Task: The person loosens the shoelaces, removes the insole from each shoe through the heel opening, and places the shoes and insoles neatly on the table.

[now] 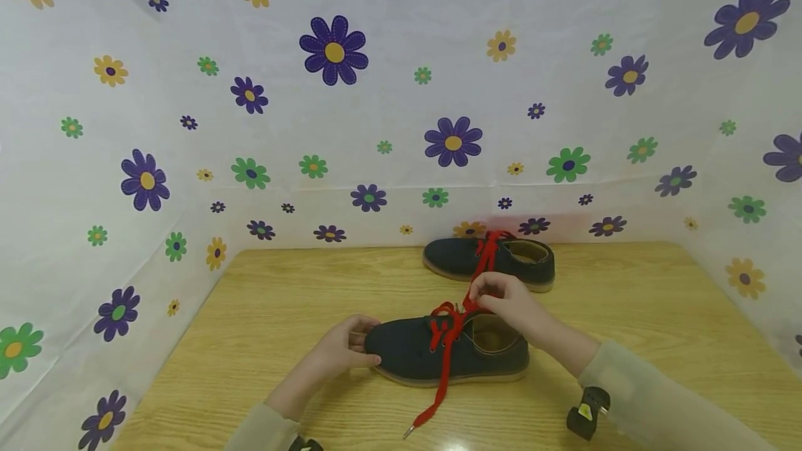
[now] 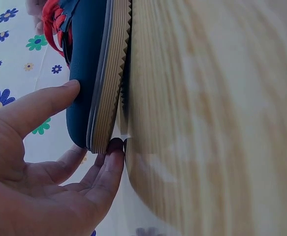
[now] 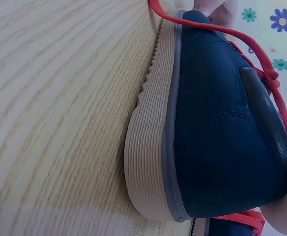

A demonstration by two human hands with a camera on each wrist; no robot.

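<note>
A dark navy shoe [image 1: 404, 352] with a tan ridged sole stands on the table, its toe to the left. My left hand [image 1: 338, 352] holds it by the toe; in the left wrist view the thumb [image 2: 59, 97] presses one side and the fingers curl round the toe end. Above the shoe's opening, my right hand [image 1: 512, 303] pinches a red shoelace [image 1: 468, 303] between thumb and fingertips. The lace's other end drapes over the near side, its metal tip on the table. In the right wrist view a knot [image 3: 270, 78] shows in the lace, while the pinching fingertips are mostly cut off.
Behind stands a second navy shoe [image 1: 451, 256] with red laces [image 1: 487, 252], close to the back edge of the wooden table [image 1: 301, 284]. White cloth [image 1: 401, 40] printed with flowers surrounds the table at the back and both sides.
</note>
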